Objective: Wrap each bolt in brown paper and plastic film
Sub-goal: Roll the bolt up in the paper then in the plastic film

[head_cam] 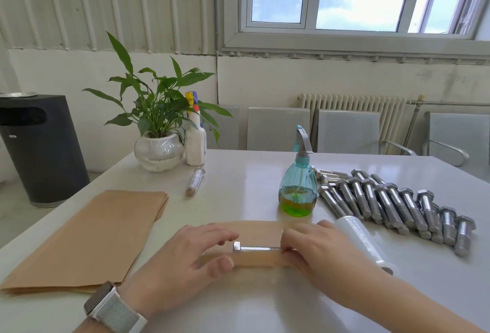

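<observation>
Two spray bottles [298, 189], one potted plant [159, 131], one film roll [363, 242] — loose bolts [397, 205] beyond sure counting.

Steel bolt [254, 248] flat on brown paper [261, 258]

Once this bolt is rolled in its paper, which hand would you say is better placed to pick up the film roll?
Probably the right hand: the film roll lies right beside it, across the bolt from the left hand.

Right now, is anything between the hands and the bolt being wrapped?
Nothing visible. The left hand and right hand are already at the ends of the bolt, folding the brown paper sheet around it.
</observation>
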